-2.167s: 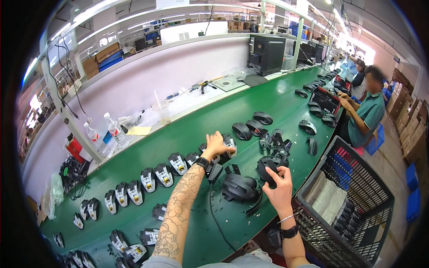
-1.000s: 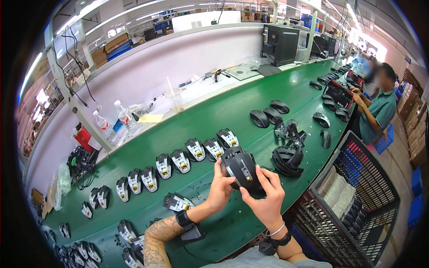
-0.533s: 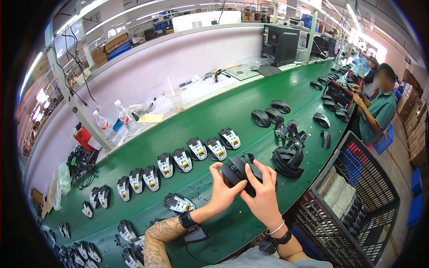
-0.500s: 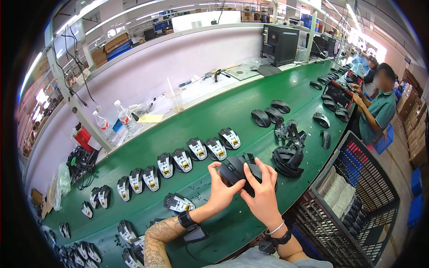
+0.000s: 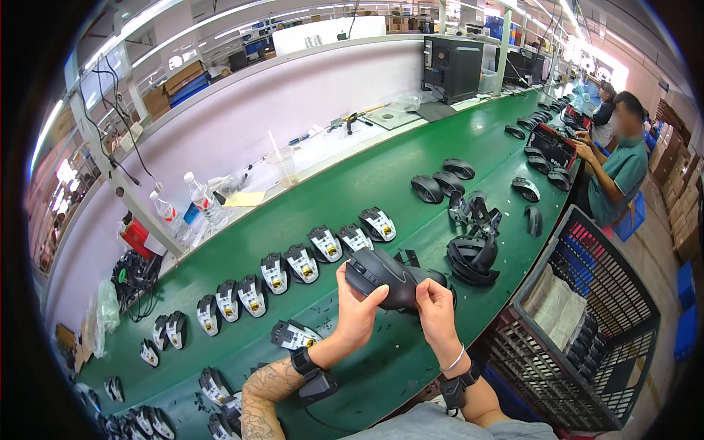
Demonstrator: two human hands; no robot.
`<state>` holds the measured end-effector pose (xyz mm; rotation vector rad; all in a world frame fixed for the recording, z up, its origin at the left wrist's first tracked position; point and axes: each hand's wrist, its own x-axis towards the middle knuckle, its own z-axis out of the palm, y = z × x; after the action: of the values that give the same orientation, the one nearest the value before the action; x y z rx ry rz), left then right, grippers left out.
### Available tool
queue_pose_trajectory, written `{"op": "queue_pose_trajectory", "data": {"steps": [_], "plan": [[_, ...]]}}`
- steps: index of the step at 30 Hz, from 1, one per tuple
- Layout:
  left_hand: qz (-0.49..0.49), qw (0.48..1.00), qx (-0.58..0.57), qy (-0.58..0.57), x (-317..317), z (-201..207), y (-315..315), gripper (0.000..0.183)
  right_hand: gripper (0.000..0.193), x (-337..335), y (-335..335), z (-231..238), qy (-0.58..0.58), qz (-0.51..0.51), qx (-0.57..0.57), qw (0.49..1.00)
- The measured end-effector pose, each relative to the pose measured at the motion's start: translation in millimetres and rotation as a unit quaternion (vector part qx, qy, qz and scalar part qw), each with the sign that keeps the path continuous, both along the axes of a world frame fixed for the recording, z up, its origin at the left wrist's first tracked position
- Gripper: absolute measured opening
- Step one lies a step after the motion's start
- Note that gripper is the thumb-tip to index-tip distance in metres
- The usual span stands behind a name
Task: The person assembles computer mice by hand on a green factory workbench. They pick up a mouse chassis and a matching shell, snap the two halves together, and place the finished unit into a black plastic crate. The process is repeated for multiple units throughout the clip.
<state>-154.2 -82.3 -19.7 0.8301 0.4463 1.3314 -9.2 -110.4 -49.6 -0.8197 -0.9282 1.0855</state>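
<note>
A black computer mouse (image 5: pixel 389 277) is held over the green bench in my left hand (image 5: pixel 356 312), thumb along its near side and fingers round its left end. At the mouse's right end my right hand (image 5: pixel 436 312) is closed, thumb and fingertips pressed together; whatever they pinch is hidden. Black parts show behind the mouse and the right fingertips, partly covered. Just left of my left hand lies a half-assembled mouse (image 5: pixel 295 335) with a white inner frame. Beyond, a slanting row of similar mouse bodies (image 5: pixel 301 264) stretches along the bench.
Loose black shell pieces (image 5: pixel 473 257) are piled right of my hands, with finished-looking black mice (image 5: pixel 444 182) behind them. A black plastic crate (image 5: pixel 524 352) stands at the right bench edge. Two water bottles (image 5: pixel 205 202) are at the back left. A co-worker (image 5: pixel 620 165) sits far right.
The mouse has tilted so its top shows more fully. My right hand has drawn back from over it, its spread fingers now closed together at the right end.
</note>
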Motion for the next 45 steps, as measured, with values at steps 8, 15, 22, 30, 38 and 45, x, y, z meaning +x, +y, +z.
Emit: {"op": "queue_pose_trajectory", "data": {"steps": [8, 15, 22, 30, 38, 45], "plan": [[0.010, 1.000, -0.021, 0.009, 0.1, -1.6, -0.3, 0.071, 0.030, 1.9, -2.1, 3.8, -0.004, 0.058, -0.052, 0.997], [0.035, 0.991, 0.062, 0.109, 0.6, 6.0, -8.7, 0.079, 0.018, 9.9, 4.5, 11.9, -0.035, 0.043, -0.036, 0.998], [0.011, 0.988, 0.088, 0.123, 1.4, 8.9, -10.8, 0.078, 0.005, 10.5, 2.6, 9.1, 0.072, 0.059, -0.032, 0.995], [0.007, 0.988, 0.101, 0.118, 0.3, 6.1, -9.2, 0.077, 0.006, 9.1, 1.2, 8.9, 0.102, 0.072, -0.038, 0.992], [0.008, 0.982, 0.141, 0.126, -4.5, 15.3, -5.5, 0.073, 0.016, 7.9, 0.6, 19.7, 0.049, 0.094, -0.037, 0.994], [0.011, 0.971, 0.173, 0.165, -4.3, 12.5, -7.0, 0.077, 0.019, 6.7, 2.1, 8.1, 0.091, 0.100, -0.018, 0.991]]}}
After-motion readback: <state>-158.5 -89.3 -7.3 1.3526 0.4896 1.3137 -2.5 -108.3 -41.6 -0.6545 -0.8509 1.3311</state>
